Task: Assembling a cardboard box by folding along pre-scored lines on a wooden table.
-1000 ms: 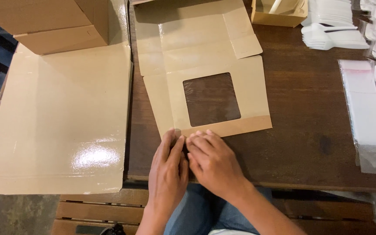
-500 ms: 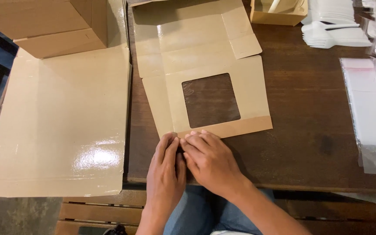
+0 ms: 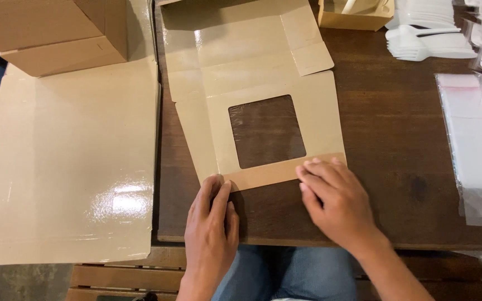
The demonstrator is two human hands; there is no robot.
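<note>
So I'm creasing the near flap (image 3: 277, 174) of this flat window box (image 3: 252, 106), which is lying unfolded on the table (image 3: 397, 139) right in front of me, window (image 3: 267, 131) dead centre. My left hand (image 3: 210, 220) is pressing at the flap's 7 o'clock corner, fingers together and flat, nothing pinched. My right hand (image 3: 333, 195) is lying over the 5 o'clock end, fingers spread a little, palm down, also just pushing, not gripping.

Tips, as far as I can judge: I'd be keeping both hands right on the fold line so the crease runs straight along the window panel's edge instead of wandering. Flat fingers are better than nails here, since the board looks glossy on the inside and probably scuffs. I'm also staying off the clear film in the window, it likely dents easily.

Other stuff around: a big glossy sheet (image 3: 68, 167) at 9 o'clock hanging off the table edge, a carton (image 3: 51, 30) at 11, a small tray (image 3: 355, 14) at 1, white forks (image 3: 430, 33) at 2, and clear bags (image 3: 472, 145) at 3.
</note>
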